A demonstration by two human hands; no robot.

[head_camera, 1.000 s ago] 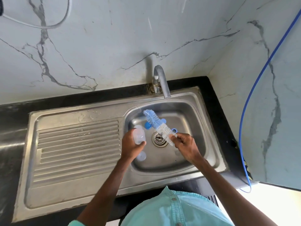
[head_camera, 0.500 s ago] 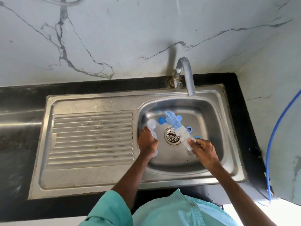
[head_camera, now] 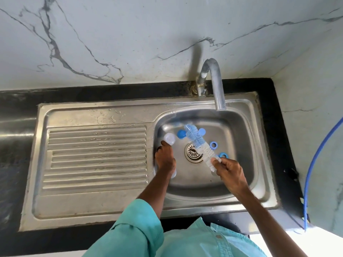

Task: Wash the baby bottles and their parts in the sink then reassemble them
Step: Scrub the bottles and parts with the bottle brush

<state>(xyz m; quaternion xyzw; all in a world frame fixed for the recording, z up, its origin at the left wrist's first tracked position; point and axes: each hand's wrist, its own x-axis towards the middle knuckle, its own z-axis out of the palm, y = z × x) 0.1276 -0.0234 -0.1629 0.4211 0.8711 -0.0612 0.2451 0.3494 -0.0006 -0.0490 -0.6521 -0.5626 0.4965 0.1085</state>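
Observation:
My left hand grips a clear baby bottle low against the left wall of the sink basin; the hand covers the bottle's middle. My right hand holds the handle end of a bottle brush with blue and white bristles, which slants up and left over the drain. Two blue caps lie at the back of the basin. Two blue rings lie to the right of the drain.
The steel faucet arches over the back of the basin, with no water running. A ribbed draining board lies to the left. A black counter borders the sink, and a blue hose hangs down the right wall.
My left hand has lowered the clear bottle from over the basin to the basin's left wall. My right hand keeps the brush slanted over the drain. The view has shifted.

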